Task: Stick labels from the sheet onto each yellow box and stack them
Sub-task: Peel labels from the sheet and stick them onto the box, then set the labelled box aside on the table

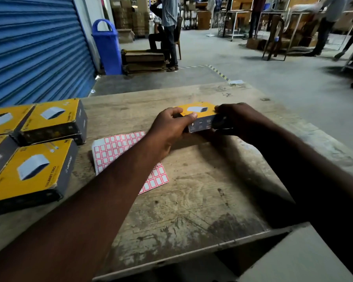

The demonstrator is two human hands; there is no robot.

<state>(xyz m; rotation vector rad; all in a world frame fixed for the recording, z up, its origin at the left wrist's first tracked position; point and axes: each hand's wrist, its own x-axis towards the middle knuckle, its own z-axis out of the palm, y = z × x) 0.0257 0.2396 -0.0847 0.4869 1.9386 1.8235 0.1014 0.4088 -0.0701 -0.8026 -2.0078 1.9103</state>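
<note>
The left hand [169, 124] grips the near-left end of a small yellow-topped, grey-sided cardboard box [200, 119], thumb on the yellow face; the right hand [232, 121] clamps the opposite end. The box sits near the middle of the worn wooden desk [202, 200], toward its far edge; whether it rests on the desk I cannot tell. Just nearer lies the white sheet of red-bordered labels [118, 147], partly under the left forearm. More yellow boxes [41, 139] crowd the left edge. Best to keep the yellow face level and steady with one hand, freeing the other to peel a label.

Boxes [39, 139] lie left on the table [202, 200], label sheet [118, 147] right of them.
</note>
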